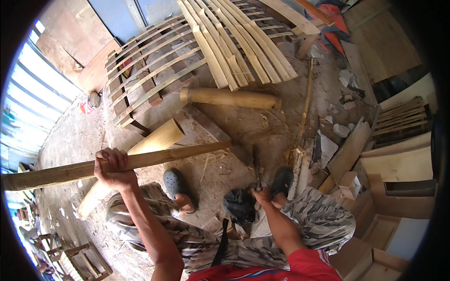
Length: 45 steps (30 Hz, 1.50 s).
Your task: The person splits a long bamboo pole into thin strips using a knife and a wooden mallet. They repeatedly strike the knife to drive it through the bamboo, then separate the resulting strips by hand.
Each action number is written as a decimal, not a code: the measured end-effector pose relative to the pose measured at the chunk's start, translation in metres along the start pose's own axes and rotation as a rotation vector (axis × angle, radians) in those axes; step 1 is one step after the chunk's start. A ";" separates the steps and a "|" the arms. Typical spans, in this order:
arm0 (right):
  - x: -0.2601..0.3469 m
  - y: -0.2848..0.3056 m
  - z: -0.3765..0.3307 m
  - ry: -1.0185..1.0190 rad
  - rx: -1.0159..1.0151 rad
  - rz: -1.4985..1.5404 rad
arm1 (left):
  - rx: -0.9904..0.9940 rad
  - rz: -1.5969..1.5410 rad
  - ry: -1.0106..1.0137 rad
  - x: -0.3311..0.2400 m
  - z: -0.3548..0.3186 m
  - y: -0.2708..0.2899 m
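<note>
My left hand [115, 168] is closed around a long split bamboo strip [183, 152]. The strip runs from the left rim of the view to the middle, where its tip meets a dark wooden beam [206, 122] on the floor. Low between my feet, my right hand [261, 195] grips a knife [256, 167] whose dark, narrow blade points away from me. Its handle is mostly hidden by the fingers. Beside that hand lies a crumpled black bag-like thing [239, 206]. Behind the strip rests a pale bamboo pole [161, 136], partly covered by it.
Another bamboo pole [234, 98] lies ahead, near a slatted frame [154, 77] bearing several bamboo strips [234, 42]. A thin stick [307, 103] and broken pieces [344, 130] lie to the right, beside wooden boxes [393, 206]. A small stool-like wooden piece [86, 262] stands lower left.
</note>
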State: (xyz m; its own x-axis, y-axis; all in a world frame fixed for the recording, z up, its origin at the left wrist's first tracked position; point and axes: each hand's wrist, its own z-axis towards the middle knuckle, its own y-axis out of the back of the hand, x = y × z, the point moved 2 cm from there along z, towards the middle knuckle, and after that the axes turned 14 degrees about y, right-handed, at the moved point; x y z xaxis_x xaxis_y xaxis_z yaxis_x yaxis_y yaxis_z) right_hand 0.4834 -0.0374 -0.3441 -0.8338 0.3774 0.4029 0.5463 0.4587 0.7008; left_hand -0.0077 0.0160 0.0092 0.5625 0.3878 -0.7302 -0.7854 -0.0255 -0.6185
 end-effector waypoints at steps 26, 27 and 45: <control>0.180 -0.002 -0.059 0.508 -0.353 0.333 | -0.462 0.173 0.025 0.082 0.018 -0.095; 0.176 -0.003 -0.056 0.474 -0.329 0.333 | -0.461 0.169 0.015 0.082 0.018 -0.095; 0.161 0.006 -0.035 0.454 -0.140 0.251 | -0.539 0.255 -0.022 0.081 0.021 -0.092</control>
State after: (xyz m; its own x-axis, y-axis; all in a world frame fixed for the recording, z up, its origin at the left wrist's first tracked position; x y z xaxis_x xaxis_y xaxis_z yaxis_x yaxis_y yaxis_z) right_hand 0.3494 -0.0015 -0.2545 -0.6462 0.0613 0.7607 0.7434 0.2761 0.6092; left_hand 0.1043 0.0693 0.0132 0.3636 0.3265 -0.8725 -0.6498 -0.5822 -0.4887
